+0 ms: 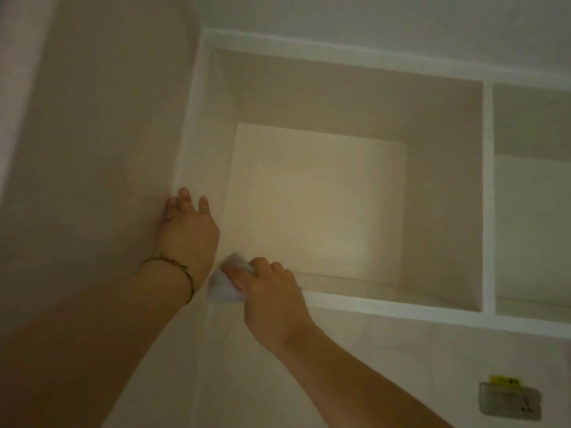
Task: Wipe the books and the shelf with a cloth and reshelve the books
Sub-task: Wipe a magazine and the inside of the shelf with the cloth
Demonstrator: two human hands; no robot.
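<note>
Shelf (340, 208), white recessed compartment in wall, seen from our head camera. Cloth (224, 287), pale grey, bunched at compartment's front-left corner, touching bottom edge. Our right hand (272, 301) grasps cloth, fingers curled over it, pressing it against corner. Our left hand (188, 230) released, fingers fairly straight, resting on compartment's left front edge just above cloth; green thread bracelet (177, 270) on that wrist. Second compartment (531, 193) adjoins at right. Wall socket (509, 401) below shelf, toward lower right. Picture blurred.
</note>
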